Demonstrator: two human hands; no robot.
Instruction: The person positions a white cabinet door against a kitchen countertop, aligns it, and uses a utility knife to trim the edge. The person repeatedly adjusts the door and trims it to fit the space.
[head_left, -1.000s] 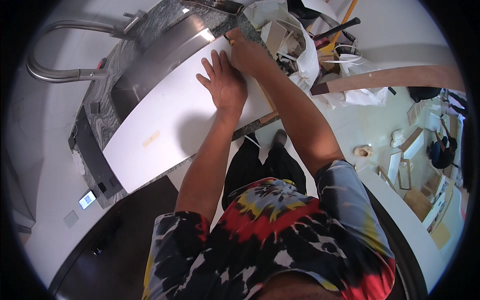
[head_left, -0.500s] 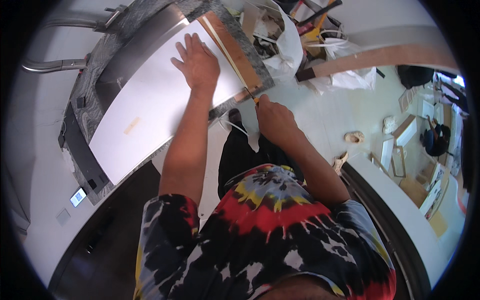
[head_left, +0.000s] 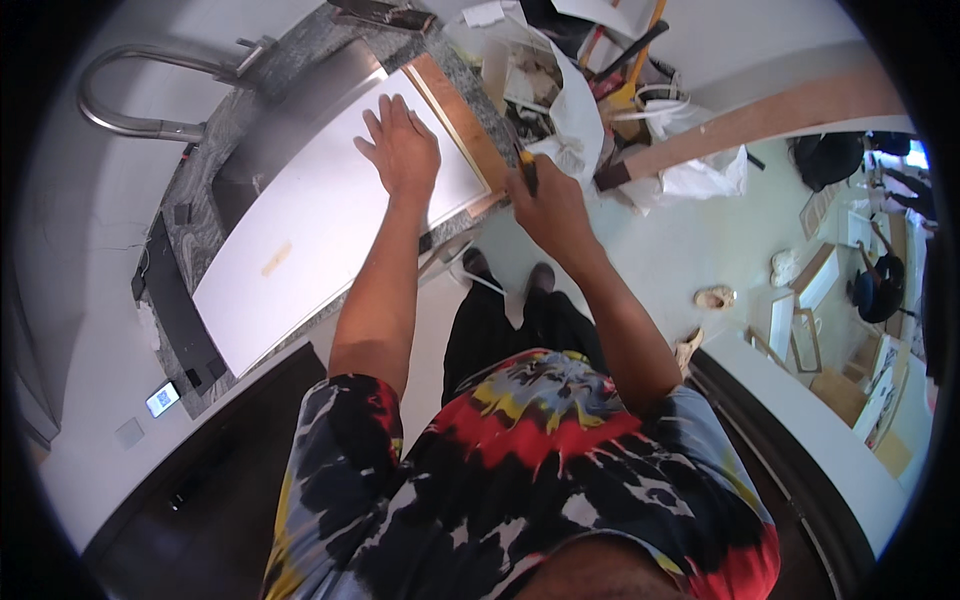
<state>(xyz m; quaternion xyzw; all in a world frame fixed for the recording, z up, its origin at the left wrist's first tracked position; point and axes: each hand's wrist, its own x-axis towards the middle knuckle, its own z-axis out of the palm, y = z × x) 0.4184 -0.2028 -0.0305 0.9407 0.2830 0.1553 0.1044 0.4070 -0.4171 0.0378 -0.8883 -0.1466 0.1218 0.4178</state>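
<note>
A large white board (head_left: 310,225) lies slanting across the grey stone countertop (head_left: 195,235) and partly covers the sink (head_left: 300,110). My left hand (head_left: 405,150) rests flat near the board's far end, its fingers spread. Along that end runs a brown wooden strip (head_left: 470,135) with a pale line beside it. My right hand (head_left: 548,205) is closed around a yellow-and-black cutter knife (head_left: 527,165), held up just right of the strip's near corner. The knife looks apart from the board; its blade is hard to make out.
A curved steel faucet (head_left: 150,128) is at the back left. A phone (head_left: 162,399) lies by the counter's near left corner. White bags of scraps (head_left: 575,110) and a long wooden plank (head_left: 740,130) are at the right. Beyond, a person (head_left: 880,285) sits among wooden frames.
My right hand has lifted the knife off the strip's near corner, and its tip now points up and away. My left hand stays flat on the board. The whole view has shifted slightly.
</note>
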